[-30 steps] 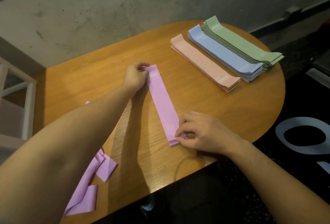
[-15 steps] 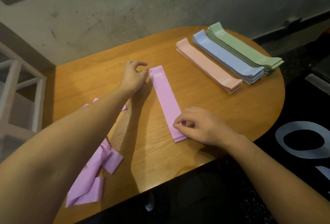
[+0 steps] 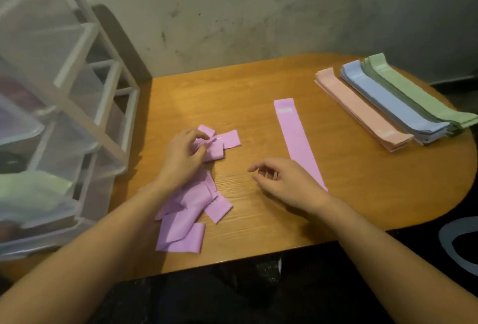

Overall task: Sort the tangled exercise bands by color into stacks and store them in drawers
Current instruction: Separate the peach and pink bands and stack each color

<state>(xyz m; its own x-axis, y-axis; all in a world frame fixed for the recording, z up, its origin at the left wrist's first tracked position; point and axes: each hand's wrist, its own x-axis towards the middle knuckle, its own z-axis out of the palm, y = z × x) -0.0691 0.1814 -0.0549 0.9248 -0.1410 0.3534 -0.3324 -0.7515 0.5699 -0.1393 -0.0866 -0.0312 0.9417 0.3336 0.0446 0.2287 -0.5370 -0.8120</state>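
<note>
Broadly, a wooden table (image 3: 258, 85) fills the view, with a white drawer unit (image 3: 77, 96) against its left edge. On the table's far right lie three neat stacks side by side: green stack (image 3: 424, 93), blue stack (image 3: 388, 101), peach stack (image 3: 362, 109). Near the left hand sits a tangled purple pile (image 3: 188, 204); the left hand (image 3: 183, 158) pinches its upper bands, grip clamped. One flat purple band (image 3: 297, 140) lies mid-table. The right hand (image 3: 287, 181) hovers beside it, fingers loosely curled, holding nothing.

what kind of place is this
Probably a home or small workroom corner, not a gym: a wooden table pushed against a bare concrete wall, and a white plastic drawer unit beside it.
</note>
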